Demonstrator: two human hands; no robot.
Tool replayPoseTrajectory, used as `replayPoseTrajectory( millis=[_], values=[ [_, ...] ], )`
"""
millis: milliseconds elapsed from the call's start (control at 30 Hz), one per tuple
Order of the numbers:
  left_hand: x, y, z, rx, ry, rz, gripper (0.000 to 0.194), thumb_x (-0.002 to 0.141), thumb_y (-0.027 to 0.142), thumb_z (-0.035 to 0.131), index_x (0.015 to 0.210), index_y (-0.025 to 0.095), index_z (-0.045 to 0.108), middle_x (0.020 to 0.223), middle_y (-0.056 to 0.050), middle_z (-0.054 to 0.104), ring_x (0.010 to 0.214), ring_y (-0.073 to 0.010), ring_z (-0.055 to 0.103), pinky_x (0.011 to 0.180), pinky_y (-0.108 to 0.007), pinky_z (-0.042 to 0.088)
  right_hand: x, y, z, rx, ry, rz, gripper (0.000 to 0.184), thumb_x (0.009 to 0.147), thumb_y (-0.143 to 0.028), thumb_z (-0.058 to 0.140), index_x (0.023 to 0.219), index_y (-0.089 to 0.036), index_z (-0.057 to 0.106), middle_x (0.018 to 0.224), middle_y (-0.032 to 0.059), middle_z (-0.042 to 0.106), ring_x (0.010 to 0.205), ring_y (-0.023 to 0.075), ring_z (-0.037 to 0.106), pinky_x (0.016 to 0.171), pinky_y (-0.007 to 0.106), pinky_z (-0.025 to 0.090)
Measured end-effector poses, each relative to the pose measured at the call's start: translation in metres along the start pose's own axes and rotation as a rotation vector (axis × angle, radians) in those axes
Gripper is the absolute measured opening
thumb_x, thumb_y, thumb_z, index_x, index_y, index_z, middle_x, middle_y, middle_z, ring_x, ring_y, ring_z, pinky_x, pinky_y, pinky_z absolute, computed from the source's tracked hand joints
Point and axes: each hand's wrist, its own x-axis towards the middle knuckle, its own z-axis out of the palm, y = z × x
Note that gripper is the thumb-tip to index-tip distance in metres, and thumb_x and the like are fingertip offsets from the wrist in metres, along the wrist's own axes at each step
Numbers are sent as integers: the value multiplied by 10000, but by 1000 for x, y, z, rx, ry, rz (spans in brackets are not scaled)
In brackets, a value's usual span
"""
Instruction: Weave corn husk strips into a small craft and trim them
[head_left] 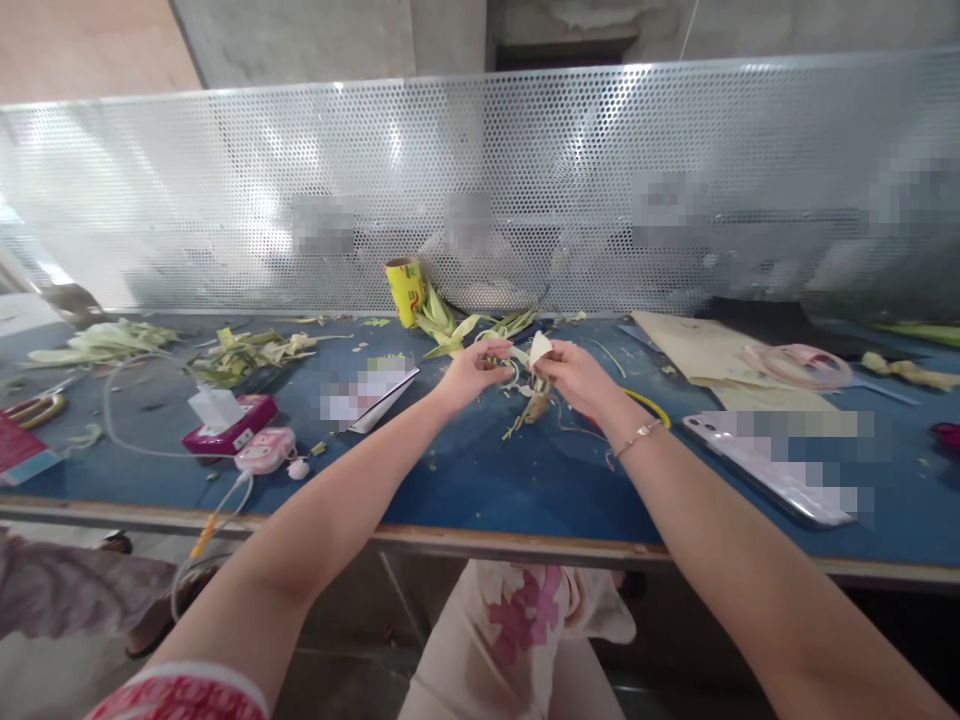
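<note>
Pale husk (539, 349) between two hands over a blue table (487, 490)

Containers: at the back of the table, before the metal mesh (450, 150), we see a yellow cup (406, 295) with its mouth uppermost and open; how much it holds we cannot tell. Green leaves (441, 322) lie just beside it, on its right. Farther left, we note a purple tissue box (251, 415) with a white tissue (213, 405) standing out of its top. A pink case (266, 450) lies just beside the box, a white cable (241, 484) running from it over the table edge.

Husk and fingers: the pale husk lies at the fingertips of the right hand (576, 370), whose thumb and forefinger pinch it, its pointed end upward. The left hand (474, 374) faces it from just beside, fingers curved toward the thumb; whether they pinch the thin strip (517, 354) at their tips, we cannot tell. Below both hands we find dry scraps (537, 405) on the table.
</note>
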Motion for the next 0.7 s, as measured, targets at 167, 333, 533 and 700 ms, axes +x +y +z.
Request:
replayPoseTrajectory(
  millis=[167,333,533,700],
  values=[
    [-5,4,5,-106,-30,31,398,643,185,712,1031,159,627,939,-32,600,599,-35,509,598,-217,454,-9,-13,11,194,-156,136,247,600,-341,701,764,-187,599,713,11,615,657,118,561,683,286,462],
    [-8,9,10,-152,-37,47,257,648,262,722,854,140,628,784,-6,631,630,-66,556,637,-230,450,-16,-19,19,166,-212,205,225,610,-315,690,785,-187,633,676,10,613,631,118,556,675,298,482],
    [-10,13,11,-182,-8,6,266,634,327,738,697,139,562,612,32,570,526,-50,511,535,-202,397,-17,-16,22,114,-234,241,159,623,-264,677,757,-190,632,685,17,630,663,126,581,697,292,486],
    [-11,16,11,-170,19,-31,271,654,325,722,663,151,515,532,65,504,424,-22,410,439,-182,323,-11,-15,16,69,-48,182,216,656,-348,676,771,-177,611,774,26,661,715,128,593,671,263,469]
  ],
)
